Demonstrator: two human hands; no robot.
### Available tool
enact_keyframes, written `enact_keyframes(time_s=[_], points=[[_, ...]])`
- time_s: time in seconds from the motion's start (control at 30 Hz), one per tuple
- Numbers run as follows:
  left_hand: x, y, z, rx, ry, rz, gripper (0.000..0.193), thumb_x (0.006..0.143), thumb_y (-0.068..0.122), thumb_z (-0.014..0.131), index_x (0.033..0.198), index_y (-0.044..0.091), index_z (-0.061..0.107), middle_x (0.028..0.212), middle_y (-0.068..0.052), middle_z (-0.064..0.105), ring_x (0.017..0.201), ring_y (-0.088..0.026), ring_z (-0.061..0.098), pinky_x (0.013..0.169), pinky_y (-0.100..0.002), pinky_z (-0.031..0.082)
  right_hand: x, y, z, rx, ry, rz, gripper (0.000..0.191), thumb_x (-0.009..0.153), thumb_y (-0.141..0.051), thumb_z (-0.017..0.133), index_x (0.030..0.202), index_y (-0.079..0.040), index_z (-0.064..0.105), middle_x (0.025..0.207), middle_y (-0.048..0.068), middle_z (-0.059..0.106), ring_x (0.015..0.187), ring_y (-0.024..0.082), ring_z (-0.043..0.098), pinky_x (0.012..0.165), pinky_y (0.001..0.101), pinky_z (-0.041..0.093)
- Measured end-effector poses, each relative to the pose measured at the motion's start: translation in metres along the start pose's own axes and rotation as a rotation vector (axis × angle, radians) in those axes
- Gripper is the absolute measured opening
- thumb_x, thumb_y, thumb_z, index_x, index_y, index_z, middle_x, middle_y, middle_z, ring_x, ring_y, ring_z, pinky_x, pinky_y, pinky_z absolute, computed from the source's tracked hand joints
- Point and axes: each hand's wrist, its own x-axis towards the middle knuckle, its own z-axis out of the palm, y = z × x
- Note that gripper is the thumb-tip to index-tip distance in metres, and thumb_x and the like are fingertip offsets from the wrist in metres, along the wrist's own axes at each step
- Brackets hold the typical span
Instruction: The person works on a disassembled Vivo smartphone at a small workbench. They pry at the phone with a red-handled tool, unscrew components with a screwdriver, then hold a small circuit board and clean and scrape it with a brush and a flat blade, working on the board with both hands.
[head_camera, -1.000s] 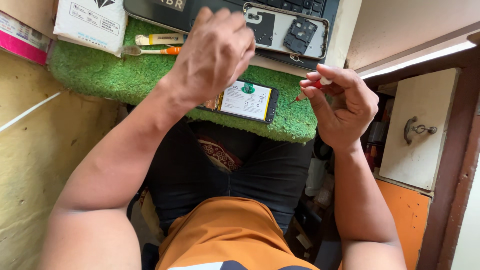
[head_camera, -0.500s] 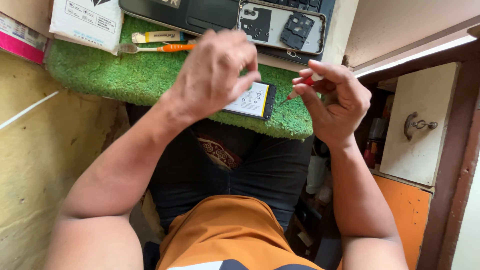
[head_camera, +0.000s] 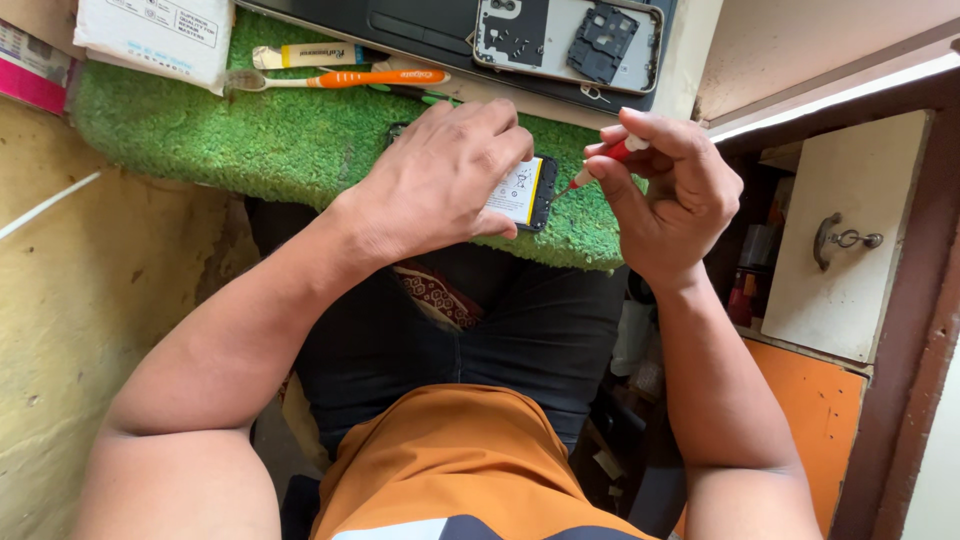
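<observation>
Head view: green turf mat (head_camera: 250, 140), yellow wall (head_camera: 70, 300).

The opened phone (head_camera: 528, 192) lies on the mat (head_camera: 250, 140) under the left hand (head_camera: 440, 180), with the right hand (head_camera: 665, 190) and its screwdriver (head_camera: 600, 165) just to its right. Behind them on the mat lie a toothbrush (head_camera: 330, 80) and a tube (head_camera: 300, 55). A phone back cover (head_camera: 570, 45) rests farther back, and a box (head_camera: 155, 35) sits at the far left.

From my feed I see a rough yellow wall (head_camera: 60, 330) at the left, a green turf mat (head_camera: 250, 130) covering the tabletop, and at the right a cream cabinet door (head_camera: 850, 290) with metal handle (head_camera: 845, 240), above an orange panel (head_camera: 810, 420), daylit.
</observation>
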Motion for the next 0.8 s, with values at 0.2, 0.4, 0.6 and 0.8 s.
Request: enact_keyframes(time_s=[0.2, 0.4, 0.6, 0.8], points=[[0.000, -0.004, 0.004, 0.018, -0.005, 0.009, 0.062, 0.065, 0.034, 0.094, 0.110, 0.003, 0.064, 0.104, -0.012, 0.058, 0.101, -0.031, 0.062, 0.086, -0.046, 0.047, -0.002, 0.004, 0.003, -0.013, 0.012, -0.015, 0.037, 0.104, 0.006, 0.080, 0.135, 0.003, 0.060, 0.110, 0.015, 0.068, 0.098, 0.019, 0.075, 0.082, 0.0293, 0.068], [-0.001, -0.007, 0.006, 0.022, -0.008, 0.004, 0.062, 0.065, 0.033, 0.094, 0.110, 0.004, 0.064, 0.105, -0.012, 0.058, 0.101, -0.031, 0.062, 0.088, -0.046, 0.046, -0.004, 0.007, 0.004, -0.006, 0.016, -0.006, 0.036, 0.104, 0.007, 0.081, 0.134, 0.003, 0.061, 0.110, 0.015, 0.067, 0.098, 0.019, 0.075, 0.081, 0.0292, 0.067], [0.001, -0.008, 0.009, 0.017, -0.014, 0.008, 0.063, 0.065, 0.033, 0.094, 0.111, 0.004, 0.063, 0.106, -0.012, 0.057, 0.102, -0.031, 0.062, 0.088, -0.046, 0.046, 0.009, -0.001, 0.003, -0.105, -0.046, -0.094, 0.031, 0.101, 0.007, 0.080, 0.127, 0.004, 0.063, 0.109, 0.016, 0.071, 0.095, 0.021, 0.076, 0.079, 0.0288, 0.066], [0.002, -0.004, 0.005, -0.019, -0.017, -0.001, 0.060, 0.067, 0.031, 0.092, 0.112, 0.005, 0.062, 0.107, -0.013, 0.056, 0.103, -0.032, 0.061, 0.089, -0.047, 0.045, 0.024, -0.027, -0.006, -0.174, -0.294, -0.132, 0.026, 0.099, 0.012, 0.071, 0.123, 0.003, 0.067, 0.106, 0.017, 0.075, 0.095, 0.022, 0.076, 0.082, 0.0305, 0.065]])
